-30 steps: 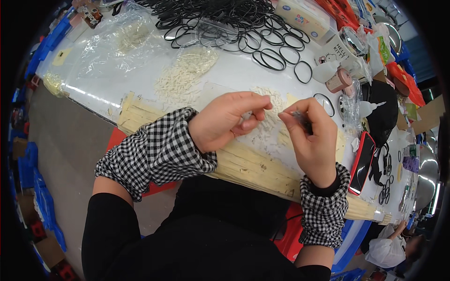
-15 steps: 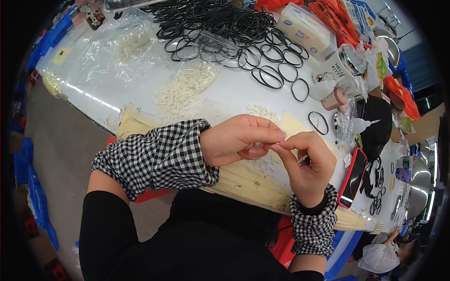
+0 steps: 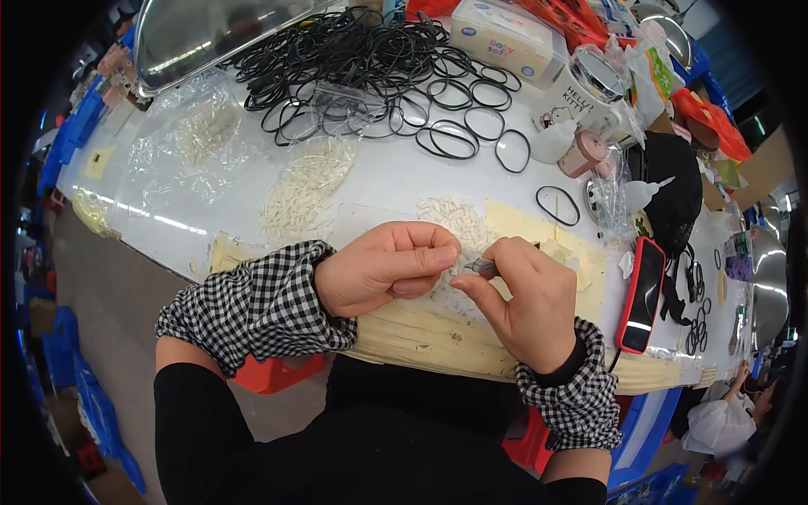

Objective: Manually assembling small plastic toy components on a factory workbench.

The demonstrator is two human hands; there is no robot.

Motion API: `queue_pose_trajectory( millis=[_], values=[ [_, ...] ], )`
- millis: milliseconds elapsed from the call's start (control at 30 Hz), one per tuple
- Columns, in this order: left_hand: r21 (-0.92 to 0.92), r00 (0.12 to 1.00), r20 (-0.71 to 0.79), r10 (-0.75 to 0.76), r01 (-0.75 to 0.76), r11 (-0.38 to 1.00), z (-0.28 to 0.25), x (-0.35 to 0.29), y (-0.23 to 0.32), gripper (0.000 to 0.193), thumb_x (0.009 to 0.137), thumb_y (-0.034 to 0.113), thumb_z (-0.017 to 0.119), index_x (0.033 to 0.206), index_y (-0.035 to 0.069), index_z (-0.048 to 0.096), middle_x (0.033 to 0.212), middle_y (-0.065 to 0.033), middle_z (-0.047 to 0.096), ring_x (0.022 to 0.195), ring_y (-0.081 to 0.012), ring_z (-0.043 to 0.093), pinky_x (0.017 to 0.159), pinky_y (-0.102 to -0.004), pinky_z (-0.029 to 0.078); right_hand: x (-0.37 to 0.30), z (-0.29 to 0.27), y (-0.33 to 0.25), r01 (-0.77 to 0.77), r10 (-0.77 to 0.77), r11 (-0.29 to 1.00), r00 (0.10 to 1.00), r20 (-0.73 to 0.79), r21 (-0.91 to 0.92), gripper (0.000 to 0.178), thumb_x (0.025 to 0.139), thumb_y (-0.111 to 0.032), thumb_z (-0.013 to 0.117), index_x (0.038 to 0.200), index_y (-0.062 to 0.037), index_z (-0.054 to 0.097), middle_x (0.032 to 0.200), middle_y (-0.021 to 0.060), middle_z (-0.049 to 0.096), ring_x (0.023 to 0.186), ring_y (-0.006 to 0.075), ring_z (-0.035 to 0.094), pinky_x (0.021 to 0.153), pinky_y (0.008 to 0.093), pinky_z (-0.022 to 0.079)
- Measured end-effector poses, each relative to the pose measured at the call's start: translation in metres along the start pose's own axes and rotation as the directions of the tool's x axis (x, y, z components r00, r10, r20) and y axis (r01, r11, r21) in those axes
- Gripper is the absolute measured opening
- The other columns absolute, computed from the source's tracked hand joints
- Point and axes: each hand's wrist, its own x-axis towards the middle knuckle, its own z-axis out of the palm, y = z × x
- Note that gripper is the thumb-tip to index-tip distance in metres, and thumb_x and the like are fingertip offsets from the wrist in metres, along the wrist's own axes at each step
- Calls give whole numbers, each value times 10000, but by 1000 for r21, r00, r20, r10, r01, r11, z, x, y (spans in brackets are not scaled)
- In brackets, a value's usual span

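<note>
Over the near edge of the table, my left hand point(image 3: 389, 268) is closed in a pinch, thumb against the fingers. Whatever it holds is too small or hidden to make out. Just to its right, my right hand point(image 3: 532, 301) curls its fingers around a small grey metallic tool point(image 3: 483, 268), whose thin tip points toward my left fingertips. The right thumb stands a little apart below the tool. Beyond both hands lies a loose heap of small white pieces point(image 3: 454, 217). More such pieces spill from a clear bag point(image 3: 324, 164) farther left.
Black rubber rings point(image 3: 353, 59) lie tangled at the back, with one single ring point(image 3: 558, 207) nearer. A red-cased phone point(image 3: 644, 295) is to my right. Behind it are a white cup point(image 3: 572, 101), a small dropper bottle point(image 3: 644, 194) and a tissue pack point(image 3: 509, 38). Yellowish tape point(image 3: 438, 332) covers the table's front edge.
My hands have drawn slightly apart, their fingertips no longer meeting. The grey tool now shows between my right fingers. The whole view has shifted, bringing in a metal tray at the far left.
</note>
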Motion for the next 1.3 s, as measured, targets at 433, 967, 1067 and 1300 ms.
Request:
queue_pose_trajectory(
  millis=[433,967,1067,1300],
  values=[
    [-37,999,39,28,-26,999,-1,-3,-2,171,976,192,533,1059,43,548,770,65,488,581,-10,331,517,-161,261,2,3,-1,-23,19,997,998,55,77,336,804,-349,711,728,-79,527,610,35,529,501,214,544,430,317,396],
    [-24,999,40,32,-31,999,-2,-2,-3,167,972,195,540,1050,49,552,769,69,484,584,-9,328,520,-157,262,1,2,-1,-42,32,994,995,95,103,351,821,-365,690,708,-76,526,592,43,520,488,222,531,426,327,390],
    [6,999,32,21,-22,1000,0,-4,0,168,970,197,544,1039,44,558,761,71,485,582,-9,326,518,-155,260,1,5,-1,-37,30,993,998,62,111,348,818,-366,693,707,-77,531,585,40,515,485,219,529,425,326,390],
    [32,999,21,28,-29,999,-2,-3,0,173,968,202,547,1028,40,562,752,71,484,582,-9,325,514,-157,255,1,4,-1,-34,28,997,996,85,72,348,812,-365,698,703,-78,535,588,39,513,483,217,528,424,327,390]
  ],
)
